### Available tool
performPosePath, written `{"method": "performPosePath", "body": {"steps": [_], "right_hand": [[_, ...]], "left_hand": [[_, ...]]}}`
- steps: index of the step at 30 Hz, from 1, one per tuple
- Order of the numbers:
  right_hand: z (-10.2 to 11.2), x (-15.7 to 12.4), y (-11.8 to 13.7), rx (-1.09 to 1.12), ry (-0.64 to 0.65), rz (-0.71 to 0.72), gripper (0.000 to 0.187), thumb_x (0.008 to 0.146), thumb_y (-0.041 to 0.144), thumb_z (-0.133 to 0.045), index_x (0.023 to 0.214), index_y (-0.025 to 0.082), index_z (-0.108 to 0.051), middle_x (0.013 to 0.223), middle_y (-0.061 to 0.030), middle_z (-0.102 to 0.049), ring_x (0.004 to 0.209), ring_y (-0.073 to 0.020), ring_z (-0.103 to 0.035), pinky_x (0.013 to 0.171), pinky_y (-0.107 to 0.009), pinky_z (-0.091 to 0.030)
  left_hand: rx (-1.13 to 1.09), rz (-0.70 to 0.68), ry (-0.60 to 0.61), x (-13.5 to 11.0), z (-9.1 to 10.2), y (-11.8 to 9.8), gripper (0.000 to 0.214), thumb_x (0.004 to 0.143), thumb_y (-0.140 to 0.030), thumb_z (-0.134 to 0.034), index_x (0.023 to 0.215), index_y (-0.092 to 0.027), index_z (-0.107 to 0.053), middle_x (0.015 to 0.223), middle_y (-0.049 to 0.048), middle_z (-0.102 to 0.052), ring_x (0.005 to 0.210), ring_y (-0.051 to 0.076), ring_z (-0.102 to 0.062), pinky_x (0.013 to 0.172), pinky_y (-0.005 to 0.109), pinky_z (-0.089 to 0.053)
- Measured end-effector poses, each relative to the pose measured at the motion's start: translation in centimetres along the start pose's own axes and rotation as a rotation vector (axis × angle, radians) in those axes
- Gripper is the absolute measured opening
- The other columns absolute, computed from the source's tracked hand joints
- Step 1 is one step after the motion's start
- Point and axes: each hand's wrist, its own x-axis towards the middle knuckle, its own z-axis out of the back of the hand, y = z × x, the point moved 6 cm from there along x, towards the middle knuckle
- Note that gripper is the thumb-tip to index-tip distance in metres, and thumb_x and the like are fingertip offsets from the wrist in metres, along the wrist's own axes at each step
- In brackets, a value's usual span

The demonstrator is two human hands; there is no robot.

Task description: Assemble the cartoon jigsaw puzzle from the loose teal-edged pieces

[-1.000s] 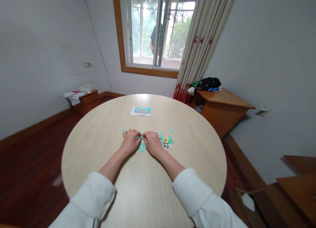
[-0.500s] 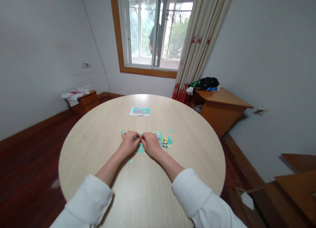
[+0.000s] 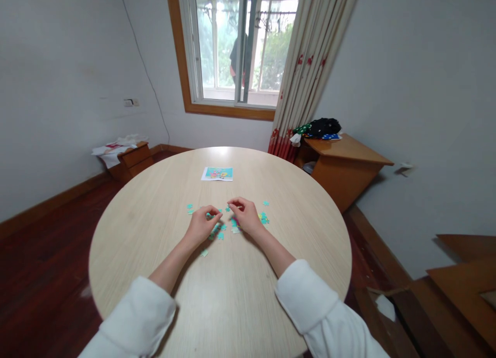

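Small teal jigsaw pieces lie scattered at the middle of a round pale wooden table. My left hand rests among them, thumb and forefinger pinched together beside a teal piece; what they hold is too small to name. My right hand is just to its right, fingers curled in a pinch over the joined patch of puzzle, which it mostly hides. Both arms wear white sleeves.
A printed picture card lies farther back on the table. A wooden cabinet with dark clothes stands at the right under a curtain. A low drawer unit sits at the left wall. A person stands outside the window.
My hands, pressed together over the pieces before, have drawn apart. The right hand has shifted right and back, over the joined patch. The view has tilted slightly.
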Motion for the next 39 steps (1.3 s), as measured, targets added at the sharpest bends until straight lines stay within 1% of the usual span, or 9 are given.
{"method": "performPosePath", "body": {"steps": [6, 8, 12, 16, 19, 23, 26, 30, 39], "right_hand": [[5.8, 1.4, -2.1, -0.02, -0.066, -0.091, 0.02, 0.073, 0.03, -0.06, 0.083, 0.015, -0.07, 0.083, -0.0058, -0.071, 0.075, -0.0153, -0.062, 0.071, -0.03, -0.049], [7.5, 1.4, -2.8, -0.01, -0.051, -0.122, 0.024, 0.072, 0.032, -0.062, 0.085, 0.015, -0.071, 0.083, -0.007, -0.07, 0.073, -0.0155, -0.061, 0.068, -0.029, -0.049], [9.4, 1.0, -3.8, -0.014, -0.007, -0.186, 0.023, 0.068, 0.031, -0.065, 0.08, 0.012, -0.07, 0.076, -0.0068, -0.069, 0.066, -0.0151, -0.06, 0.062, -0.028, -0.048], [9.5, 0.9, -4.5, -0.043, 0.041, -0.226, 0.017, 0.067, 0.025, -0.062, 0.076, 0.012, -0.069, 0.071, -0.0054, -0.068, 0.064, -0.0144, -0.06, 0.063, -0.028, -0.046], [9.3, 1.1, -4.8, -0.07, 0.065, -0.234, 0.016, 0.066, 0.024, -0.062, 0.074, 0.012, -0.069, 0.069, -0.0047, -0.068, 0.064, -0.014, -0.059, 0.064, -0.027, -0.046], [9.2, 1.1, -5.0, -0.096, 0.098, -0.224, 0.017, 0.067, 0.025, -0.063, 0.074, 0.012, -0.07, 0.07, -0.0044, -0.069, 0.064, -0.0138, -0.059, 0.065, -0.028, -0.046], [9.2, 1.0, -4.9, -0.103, 0.121, -0.212, 0.017, 0.068, 0.026, -0.063, 0.074, 0.012, -0.07, 0.07, -0.0039, -0.069, 0.065, -0.0137, -0.059, 0.066, -0.028, -0.046], [9.1, 1.0, -5.0, -0.116, 0.141, -0.205, 0.017, 0.068, 0.026, -0.063, 0.074, 0.013, -0.071, 0.071, -0.0036, -0.07, 0.065, -0.0139, -0.059, 0.066, -0.027, -0.046], [8.8, 1.0, -5.0, -0.214, 0.161, -0.163, 0.013, 0.072, 0.021, -0.062, 0.074, 0.013, -0.072, 0.073, -0.0044, -0.072, 0.068, -0.0146, -0.061, 0.068, -0.027, -0.047]], "left_hand": [[0.047, 0.007, 0.043, -0.3, -0.3, -0.1, 0.019, 0.077, -0.034, -0.054, 0.066, -0.02, -0.059, 0.072, 0.0039, -0.069, 0.072, 0.019, -0.063, 0.07, 0.033, -0.048], [0.075, -0.015, 0.061, -0.4, -0.4, -0.3, 0.02, 0.079, -0.034, -0.053, 0.068, -0.02, -0.06, 0.073, 0.0043, -0.069, 0.072, 0.019, -0.063, 0.071, 0.033, -0.048], [0.172, -0.109, 0.139, -0.8, -1.0, -1.3, 0.022, 0.082, -0.032, -0.051, 0.073, -0.019, -0.066, 0.078, 0.0059, -0.071, 0.079, 0.02, -0.064, 0.083, 0.039, -0.045], [0.275, -0.203, 0.287, -1.6, -2.0, -2.4, 0.023, 0.085, -0.032, -0.051, 0.09, -0.022, -0.071, 0.098, 0.0068, -0.073, 0.097, 0.024, -0.063, 0.098, 0.046, -0.034], [0.336, -0.263, 0.387, -2.2, -2.6, -2.9, 0.027, 0.087, -0.031, -0.05, 0.105, -0.025, -0.069, 0.118, 0.0081, -0.068, 0.113, 0.026, -0.058, 0.107, 0.05, -0.025], [0.422, -0.288, 0.475, -2.9, -3.1, -3.1, 0.039, 0.089, -0.036, -0.05, 0.125, -0.026, -0.06, 0.136, 0.0099, -0.056, 0.127, 0.03, -0.047, 0.111, 0.058, -0.016], [0.469, -0.323, 0.526, -3.4, -3.4, -3.4, 0.048, 0.09, -0.042, -0.05, 0.136, -0.031, -0.049, 0.145, 0.0081, -0.048, 0.133, 0.032, -0.039, 0.11, 0.063, -0.012], [0.52, -0.354, 0.588, -4.1, -4.0, -3.8, 0.051, 0.09, -0.047, -0.049, 0.139, -0.034, -0.045, 0.148, 0.0068, -0.044, 0.135, 0.035, -0.035, 0.108, 0.067, -0.011], [0.565, -0.36, 0.601, -4.2, -4.3, -3.9, 0.047, 0.091, -0.047, -0.047, 0.135, -0.03, -0.051, 0.144, 0.0107, -0.047, 0.132, 0.036, -0.037, 0.107, 0.068, -0.01]]}}
